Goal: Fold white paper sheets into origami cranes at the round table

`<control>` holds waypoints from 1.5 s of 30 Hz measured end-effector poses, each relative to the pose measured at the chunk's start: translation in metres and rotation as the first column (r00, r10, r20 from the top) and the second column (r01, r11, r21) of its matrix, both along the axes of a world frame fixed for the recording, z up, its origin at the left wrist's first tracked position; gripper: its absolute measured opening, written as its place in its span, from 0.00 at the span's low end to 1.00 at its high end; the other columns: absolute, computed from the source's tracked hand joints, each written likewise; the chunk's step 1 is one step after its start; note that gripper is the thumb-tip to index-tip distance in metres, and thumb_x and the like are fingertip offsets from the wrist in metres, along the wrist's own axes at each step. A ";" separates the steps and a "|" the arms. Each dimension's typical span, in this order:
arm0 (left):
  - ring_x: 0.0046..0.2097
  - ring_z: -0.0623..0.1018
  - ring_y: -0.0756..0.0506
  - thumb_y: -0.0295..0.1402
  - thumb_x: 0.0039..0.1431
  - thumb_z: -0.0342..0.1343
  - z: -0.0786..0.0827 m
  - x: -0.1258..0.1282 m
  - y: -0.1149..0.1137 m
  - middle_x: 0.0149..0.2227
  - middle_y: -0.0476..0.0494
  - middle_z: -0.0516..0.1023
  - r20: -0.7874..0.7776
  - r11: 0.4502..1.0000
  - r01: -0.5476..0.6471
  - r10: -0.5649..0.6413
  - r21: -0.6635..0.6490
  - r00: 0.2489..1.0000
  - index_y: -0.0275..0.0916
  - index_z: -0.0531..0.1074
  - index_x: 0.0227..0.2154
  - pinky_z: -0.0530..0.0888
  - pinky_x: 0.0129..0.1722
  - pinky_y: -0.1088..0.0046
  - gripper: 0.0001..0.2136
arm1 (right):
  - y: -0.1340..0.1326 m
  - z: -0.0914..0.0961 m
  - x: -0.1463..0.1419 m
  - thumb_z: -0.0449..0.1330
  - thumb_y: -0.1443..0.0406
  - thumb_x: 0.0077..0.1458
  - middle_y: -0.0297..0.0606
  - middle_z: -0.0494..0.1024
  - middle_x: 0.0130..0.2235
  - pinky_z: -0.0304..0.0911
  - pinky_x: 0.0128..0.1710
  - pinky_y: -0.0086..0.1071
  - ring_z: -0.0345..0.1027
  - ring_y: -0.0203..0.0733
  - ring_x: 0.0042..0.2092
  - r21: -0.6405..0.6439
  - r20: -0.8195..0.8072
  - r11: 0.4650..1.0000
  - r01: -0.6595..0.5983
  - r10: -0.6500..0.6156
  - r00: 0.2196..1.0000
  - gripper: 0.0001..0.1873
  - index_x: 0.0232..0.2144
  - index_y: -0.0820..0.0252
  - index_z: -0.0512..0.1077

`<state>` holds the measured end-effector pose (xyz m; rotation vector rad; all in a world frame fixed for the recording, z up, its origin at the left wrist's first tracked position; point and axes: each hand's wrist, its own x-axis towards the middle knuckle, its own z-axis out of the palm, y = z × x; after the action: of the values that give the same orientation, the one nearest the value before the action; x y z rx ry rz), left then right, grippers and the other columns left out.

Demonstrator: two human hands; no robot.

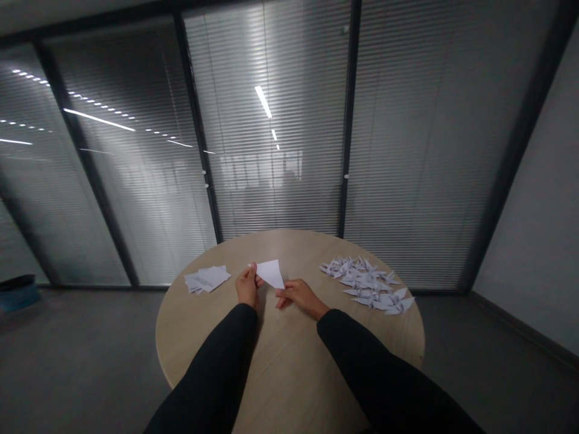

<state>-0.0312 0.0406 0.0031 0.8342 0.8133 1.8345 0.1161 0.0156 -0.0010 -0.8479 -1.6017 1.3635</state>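
A white sheet of paper (271,272), folded into a triangle, is held just above the round wooden table (289,361). My left hand (247,286) pinches its left corner with closed fingers. My right hand (299,295) grips the lower tip of the triangle, fingers curled. Both arms are in black sleeves. A small stack of flat white sheets (207,279) lies to the left of my left hand. A heap of several folded white paper cranes (367,283) lies to the right of my right hand.
The table stands before a glass wall with closed blinds and dark frames (346,120). A dark blue bin (18,290) sits on the grey floor at far left. A plain wall runs along the right.
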 end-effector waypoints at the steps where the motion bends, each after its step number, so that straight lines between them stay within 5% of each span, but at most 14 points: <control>1: 0.23 0.73 0.52 0.45 0.39 0.63 -0.001 0.000 0.001 0.21 0.50 0.71 -0.014 1.000 0.003 -0.003 0.005 1.000 0.34 0.67 0.23 0.70 0.25 0.76 0.18 | 0.000 -0.001 0.001 0.64 0.53 0.38 0.40 0.77 0.22 0.65 0.30 0.34 0.71 0.41 0.25 0.037 0.025 0.999 0.015 -0.016 1.000 0.20 0.23 0.67 0.72; 7: 0.20 0.68 0.55 0.47 0.37 0.63 -0.003 0.002 -0.001 0.17 0.53 0.67 -0.117 0.999 0.048 -0.045 0.019 0.992 0.33 0.68 0.20 0.66 0.21 0.79 0.19 | 0.004 -0.002 0.003 0.64 0.52 0.39 0.42 0.79 0.35 0.64 0.38 0.36 0.72 0.46 0.38 0.139 -0.039 0.990 0.039 -0.034 0.999 0.25 0.35 0.65 0.74; 11: 0.22 0.69 0.54 0.46 0.38 0.63 0.002 0.008 -0.006 0.20 0.51 0.70 -0.117 0.990 0.138 -0.137 0.002 0.984 0.34 0.71 0.24 0.67 0.24 0.78 0.18 | 0.004 -0.001 0.003 0.67 0.52 0.33 0.41 0.78 0.31 0.65 0.36 0.37 0.73 0.47 0.34 0.032 -0.091 0.998 0.057 -0.054 0.994 0.26 0.32 0.66 0.75; 17: 0.24 0.72 0.50 0.41 0.39 0.64 0.005 0.018 -0.018 0.22 0.46 0.74 -0.278 0.946 0.324 -0.320 -0.032 0.906 0.32 0.74 0.25 0.69 0.28 0.74 0.15 | 0.011 -0.002 0.011 0.66 0.50 0.33 0.41 0.78 0.28 0.64 0.38 0.38 0.72 0.46 0.32 0.074 -0.139 0.982 0.172 -0.161 0.977 0.26 0.28 0.67 0.75; 24: 0.22 0.70 0.51 0.40 0.36 0.66 0.007 0.016 -0.018 0.19 0.44 0.74 -0.356 0.966 0.254 -0.253 -0.047 0.900 0.32 0.75 0.18 0.66 0.25 0.77 0.14 | 0.016 -0.002 0.016 0.64 0.50 0.37 0.36 0.76 0.25 0.63 0.32 0.32 0.69 0.40 0.29 0.113 -0.124 0.954 0.279 -0.265 0.956 0.21 0.23 0.63 0.71; 37: 0.24 0.73 0.50 0.43 0.35 0.66 0.006 0.019 -0.019 0.25 0.40 0.77 -0.319 0.921 0.349 -0.388 -0.176 0.865 0.32 0.77 0.23 0.70 0.28 0.74 0.18 | 0.024 -0.001 0.026 0.64 0.51 0.36 0.40 0.77 0.27 0.65 0.36 0.36 0.70 0.42 0.30 0.154 -0.255 0.869 0.470 -0.425 0.869 0.19 0.24 0.63 0.74; 45: 0.19 0.65 0.53 0.47 0.36 0.63 0.002 0.017 -0.013 0.16 0.48 0.68 -0.491 0.943 0.317 -0.324 -0.100 0.809 0.33 0.73 0.16 0.63 0.21 0.77 0.19 | 0.015 0.009 0.030 0.65 0.53 0.38 0.40 0.78 0.30 0.64 0.37 0.35 0.71 0.43 0.34 0.131 -0.246 0.905 0.404 -0.365 0.898 0.20 0.29 0.63 0.75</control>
<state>-0.0140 0.0273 0.0047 1.3865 0.9328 1.3187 0.1462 0.0301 0.0078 -0.8244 -1.2807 0.9749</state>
